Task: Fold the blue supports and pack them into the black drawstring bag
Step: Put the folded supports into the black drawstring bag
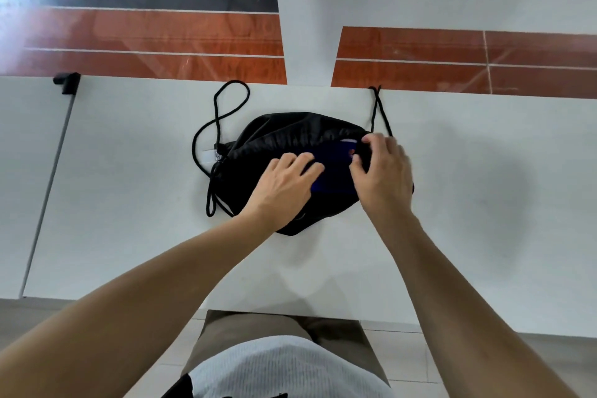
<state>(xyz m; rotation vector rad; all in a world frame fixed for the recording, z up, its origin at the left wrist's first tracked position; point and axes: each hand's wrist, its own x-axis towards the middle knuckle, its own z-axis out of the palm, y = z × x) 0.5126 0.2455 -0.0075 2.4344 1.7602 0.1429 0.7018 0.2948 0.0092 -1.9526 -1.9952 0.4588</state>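
The black drawstring bag (290, 132) lies on the white table (129, 187), its mouth facing right. A folded blue support (332, 168) sits in the bag's opening, partly covered by both hands. My left hand (284, 186) rests flat on the bag and the blue support, fingers spread. My right hand (382, 168) pinches the bag's black rim at the right side of the opening. One black cord (219, 113) loops to the left of the bag. Another cord (379, 110) runs from the bag up to the table's far edge.
A black clamp (67, 82) sits at the table's far left edge beside a grey seam between panels. Beyond the table are a red-brown floor band and a white pillar (307, 26). My torso is at the near edge.
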